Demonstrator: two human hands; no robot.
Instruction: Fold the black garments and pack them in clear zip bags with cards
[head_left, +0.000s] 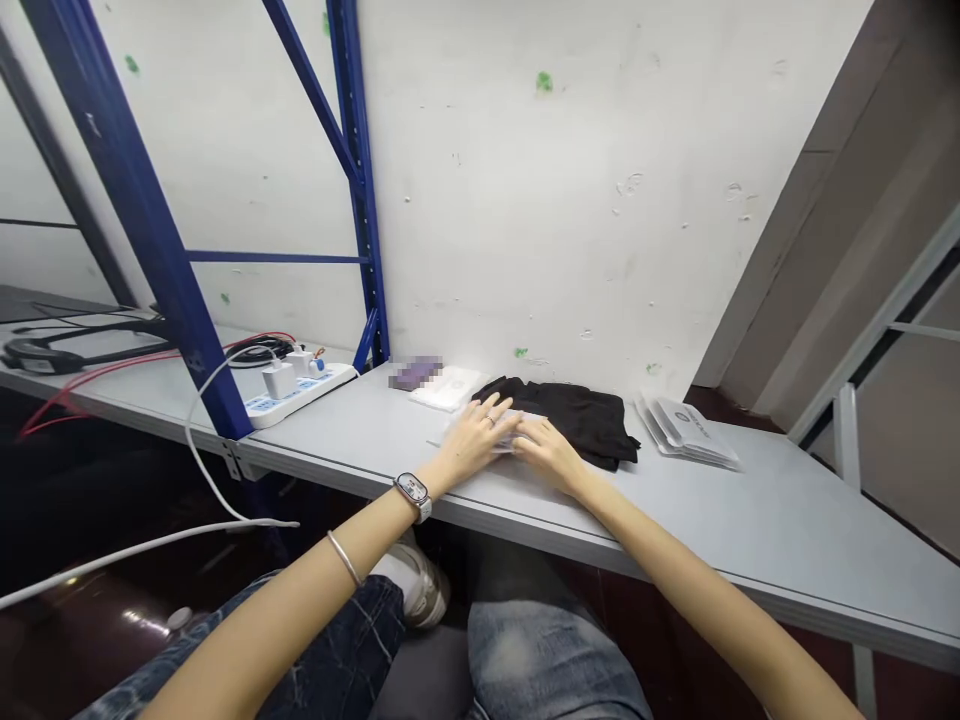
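Observation:
Both hands meet over a flat, whitish translucent packet (444, 438) near the front of the grey table. My left hand (475, 438), with a ring, lies on the packet with its fingers spread. My right hand (550, 450) touches the packet's right part, its fingers bent and partly hidden. Just behind the hands is a folded black cloth (585, 415). A stack of whitish printed packets (690, 432) rests to the right of the cloth. Behind my left hand, at the back, lies another white packet (448, 388).
The grey table (337, 430) runs along a white wall. A purple item (417, 373) is near the back left. A white power strip (300, 395) with chargers and cables sits by the blue rack post (150, 200). A white cable hangs over the front edge.

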